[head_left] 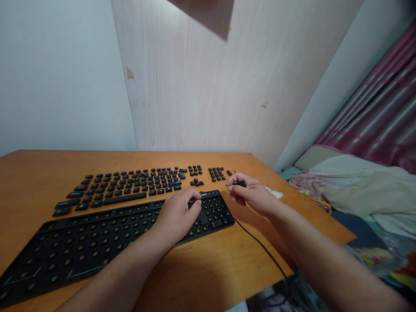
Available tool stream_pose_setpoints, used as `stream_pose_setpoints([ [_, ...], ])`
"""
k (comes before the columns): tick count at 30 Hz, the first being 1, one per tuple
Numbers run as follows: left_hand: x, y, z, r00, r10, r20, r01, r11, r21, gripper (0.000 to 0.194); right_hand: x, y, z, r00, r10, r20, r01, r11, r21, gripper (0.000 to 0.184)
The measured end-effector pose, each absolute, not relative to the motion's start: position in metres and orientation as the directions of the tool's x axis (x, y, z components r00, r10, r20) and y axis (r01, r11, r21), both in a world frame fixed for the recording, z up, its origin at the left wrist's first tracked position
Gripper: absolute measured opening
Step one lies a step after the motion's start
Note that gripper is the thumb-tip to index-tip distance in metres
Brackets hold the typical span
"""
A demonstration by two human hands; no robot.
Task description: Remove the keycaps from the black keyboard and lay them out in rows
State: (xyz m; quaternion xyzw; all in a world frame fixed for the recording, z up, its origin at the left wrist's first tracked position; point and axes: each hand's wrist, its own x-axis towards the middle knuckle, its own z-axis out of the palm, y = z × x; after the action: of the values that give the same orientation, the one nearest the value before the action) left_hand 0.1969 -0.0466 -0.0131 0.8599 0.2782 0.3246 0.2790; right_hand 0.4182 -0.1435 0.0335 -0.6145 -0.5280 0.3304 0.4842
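Note:
A black keyboard base [97,242] with its keycaps taken off lies across the orange table [201,277]; small stems show in rows. Behind it the loose black keycaps [130,186] are laid out on the table in keyboard order. My left hand [178,216] rests on the right end of the base, fingers curled and pressed onto its number-pad area. Just past the base's right corner, my right hand [251,195] pinches a small black keycap [241,183] between thumb and fingers.
A black cable [260,245] runs from the keyboard's right end off the table's front edge. A pale wooden panel [211,86] stands behind the table. A bed with crumpled bedding [351,190] lies to the right, and a small white scrap [274,193] sits beside my right hand.

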Motion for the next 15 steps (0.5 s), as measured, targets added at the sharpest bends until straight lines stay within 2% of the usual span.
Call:
stream_pose_setpoints([
  [6,0.198,-0.047,-0.015,0.64,0.645,0.417,0.293,-0.707,0.643,0.015,0.402,-0.171,0.027,0.085,0.991,-0.104,0.088,-0.111,-0.99,0.027],
  [15,0.2,-0.05,-0.017,0.667,0.607,0.432,0.303,-0.751,0.587,0.013,0.382,-0.182,0.007,0.097,0.986,-0.139,0.145,-0.152,-0.978,0.039],
])
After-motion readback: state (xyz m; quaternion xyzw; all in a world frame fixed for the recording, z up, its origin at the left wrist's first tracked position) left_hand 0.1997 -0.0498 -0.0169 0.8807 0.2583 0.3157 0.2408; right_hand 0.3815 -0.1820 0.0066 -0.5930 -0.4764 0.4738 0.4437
